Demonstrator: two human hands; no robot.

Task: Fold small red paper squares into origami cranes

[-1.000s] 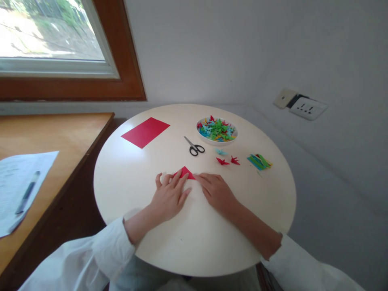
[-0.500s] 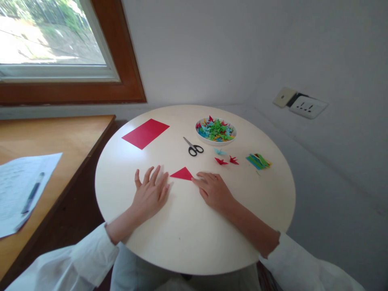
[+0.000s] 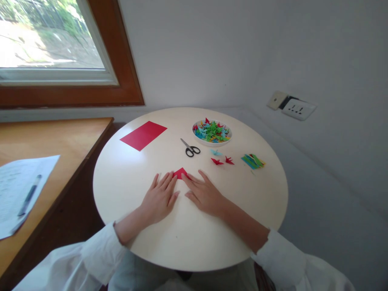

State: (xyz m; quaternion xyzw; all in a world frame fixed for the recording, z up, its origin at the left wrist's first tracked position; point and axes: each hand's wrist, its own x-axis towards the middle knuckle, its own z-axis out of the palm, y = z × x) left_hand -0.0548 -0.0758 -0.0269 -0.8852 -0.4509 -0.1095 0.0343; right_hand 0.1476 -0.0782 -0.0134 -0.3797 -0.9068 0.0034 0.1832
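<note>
A small folded triangle of red paper (image 3: 181, 172) lies flat on the round white table (image 3: 182, 246), its lower corners partly covered by fingers. My left hand (image 3: 160, 198) rests palm down with fingers stretched out, the tips touching the paper's left corner. From the other side, my right hand (image 3: 204, 192) presses its extended fingertips on the paper's right part, thumb apart. Just beyond lie scissors (image 3: 190, 148) with black handles. Two red paper cranes (image 3: 217, 161) and a light-blue paper crane (image 3: 216, 152) sit to the right of them.
A white dish (image 3: 212, 143) heaped with colourful paper cranes stands at the back. Colourful paper strips (image 3: 254, 161) lie on the right, a red paper sheet (image 3: 143, 135) at back left. A wooden desk (image 3: 75, 133) with written paper (image 3: 18, 190) and a pen (image 3: 29, 196) adjoins on the left.
My left hand has moved right until its fingertips touch the red paper. My right hand has slid left, its fingers reaching farther over the paper. The view has shifted slightly.
</note>
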